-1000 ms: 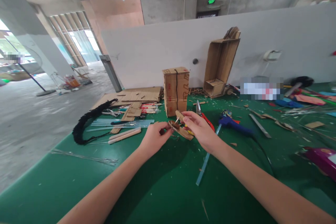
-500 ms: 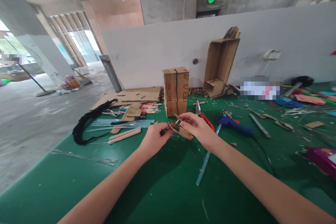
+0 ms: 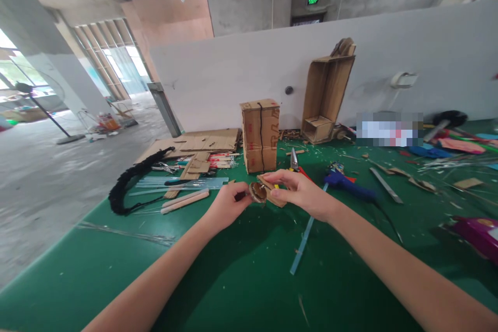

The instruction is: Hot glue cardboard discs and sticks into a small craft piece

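Observation:
My left hand [image 3: 230, 204] pinches a small round brown piece [image 3: 257, 192] by its left edge, above the green table. My right hand [image 3: 298, 193] has its thumb and fingers on a small flat cardboard piece [image 3: 277, 200], just right of the round one. A short thin rod seems to join the two pieces. Right behind them stands an upright cardboard box [image 3: 260, 137] with a black cord down its front. Scissors with red handles [image 3: 307, 173] lie partly hidden behind my right hand.
On the green table [image 3: 218, 290], a blue glue gun [image 3: 352, 187] and blue strip [image 3: 301, 249] lie at right. Wooden rods [image 3: 184, 201], clear sticks and a black fuzzy coil [image 3: 126, 181] are at left. A tall open cardboard frame [image 3: 329, 93] stands behind.
The round piece has turned so its brown face shows more. My right hand has shifted slightly, and the cardboard piece in it has tipped downward.

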The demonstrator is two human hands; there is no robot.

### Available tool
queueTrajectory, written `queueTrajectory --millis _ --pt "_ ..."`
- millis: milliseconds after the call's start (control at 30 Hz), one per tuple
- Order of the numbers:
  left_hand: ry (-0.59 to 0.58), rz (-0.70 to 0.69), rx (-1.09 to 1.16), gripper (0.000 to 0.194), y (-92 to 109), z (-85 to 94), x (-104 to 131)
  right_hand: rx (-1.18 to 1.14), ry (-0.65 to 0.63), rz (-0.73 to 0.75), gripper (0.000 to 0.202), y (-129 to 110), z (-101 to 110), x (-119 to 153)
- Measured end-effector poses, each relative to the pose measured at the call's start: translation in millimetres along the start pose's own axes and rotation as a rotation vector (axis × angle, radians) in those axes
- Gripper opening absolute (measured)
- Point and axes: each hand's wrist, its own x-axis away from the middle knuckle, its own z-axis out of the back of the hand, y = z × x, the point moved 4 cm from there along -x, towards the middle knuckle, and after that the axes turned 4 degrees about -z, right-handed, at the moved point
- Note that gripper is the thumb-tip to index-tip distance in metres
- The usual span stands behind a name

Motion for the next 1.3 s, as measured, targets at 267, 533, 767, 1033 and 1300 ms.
queueTrajectory --millis 267,533,767,1033,1300 --pt "0.058 -0.080 -0.170 0.022 7.7 4.7 0.3 0.260 0.127 0.127 0.021 -11.8 7.3 -2.8" --pt "-0.055 -0.062 -0.108 0.020 8.2 3.9 0.5 0.060 0.025 0.072 0.020 5.5 -0.3 -3.2" --pt "-0.117 -0.053 -0.093 0.020 9.0 4.9 -0.6 0.058 -0.027 0.078 0.027 2.0 -3.3 -1.2" --pt "-0.149 -0.068 -0.397 0.020 13.9 0.7 3.4 0.015 -0.006 0.004 0.026 15.5 -7.9 -3.4" --pt "-0.170 -0.008 -0.744 0.022 22.4 -4.9 6.4 -0.011 0.039 -0.083 0.025 19.2 -15.3 -4.7"
